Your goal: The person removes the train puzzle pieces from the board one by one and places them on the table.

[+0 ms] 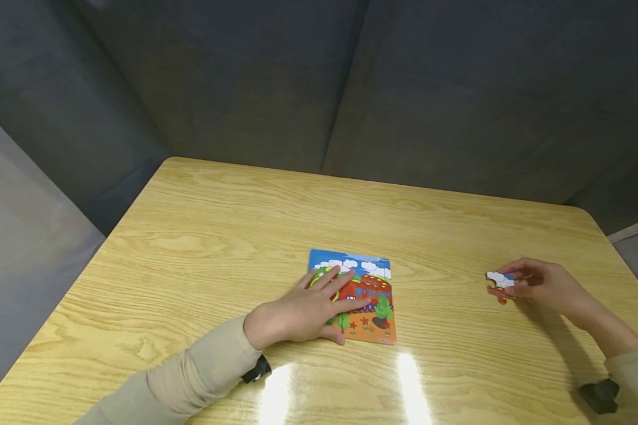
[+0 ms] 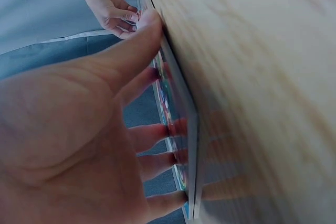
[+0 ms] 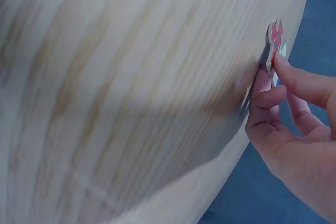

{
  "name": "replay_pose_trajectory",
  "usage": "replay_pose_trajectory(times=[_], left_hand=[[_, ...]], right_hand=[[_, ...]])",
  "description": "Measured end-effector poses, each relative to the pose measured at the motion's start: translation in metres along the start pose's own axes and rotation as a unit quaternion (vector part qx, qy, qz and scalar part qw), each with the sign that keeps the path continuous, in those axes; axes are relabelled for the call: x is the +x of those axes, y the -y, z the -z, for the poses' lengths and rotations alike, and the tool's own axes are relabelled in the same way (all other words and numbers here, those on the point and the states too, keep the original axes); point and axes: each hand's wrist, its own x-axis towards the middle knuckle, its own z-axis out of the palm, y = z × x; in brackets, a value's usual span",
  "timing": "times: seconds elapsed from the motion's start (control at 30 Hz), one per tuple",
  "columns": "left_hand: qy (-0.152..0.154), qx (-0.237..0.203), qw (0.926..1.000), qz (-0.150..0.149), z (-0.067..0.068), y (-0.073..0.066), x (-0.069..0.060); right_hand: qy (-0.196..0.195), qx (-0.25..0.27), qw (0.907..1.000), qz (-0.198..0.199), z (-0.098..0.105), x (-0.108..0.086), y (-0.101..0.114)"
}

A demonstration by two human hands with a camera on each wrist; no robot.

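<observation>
On one table (image 1: 223,236) | one puzzle (image 1: 374,290), left hand (image 1: 311,310) spread atop | right hand (image 1: 547,288) pinching at least one piece (image 1: 501,280)

Bright puzzle board (image 1: 376,288) flat; cloud-printed pieces (image 1: 501,280) pinched.

Tiny marks (image 1: 384,340), too small to read, sit along the near edge of a picture board (image 1: 365,334), close to its right-hand corner and below the printed tree (image 1: 383,308); no word, number, brand or sign is legible in any view.
</observation>
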Motion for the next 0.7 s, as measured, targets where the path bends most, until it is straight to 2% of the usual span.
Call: replay_pose_trajectory(times=[0.27, 0.47, 0.53, 0.7], left_hand=[[-0.001, -0.008, 1.0, -0.002, -0.0001, 0.0008, -0.0005], [-0.001, -0.008, 1.0, -0.002, -0.0002, 0.0013, -0.0002], [0.0, -0.008, 1.0, -0.001, 0.0, 0.0011, -0.0005], [0.0, -0.016, 0.9999, -0.003, 0.0, 0.0011, -0.0006]], right_hand=[[-0.003, 0.01, 0.9998, -0.018, -0.0038, 0.0001, 0.0029], [0.004, -0.003, 0.9994, -0.034, -0.0068, 0.0018, 0.0034], [0.006, -0.01, 0.9995, -0.031, -0.0058, 0.0016, 0.0036], [-0.006, 0.01, 0.9998, -0.014, -0.001, 0.001, 0.0068]])
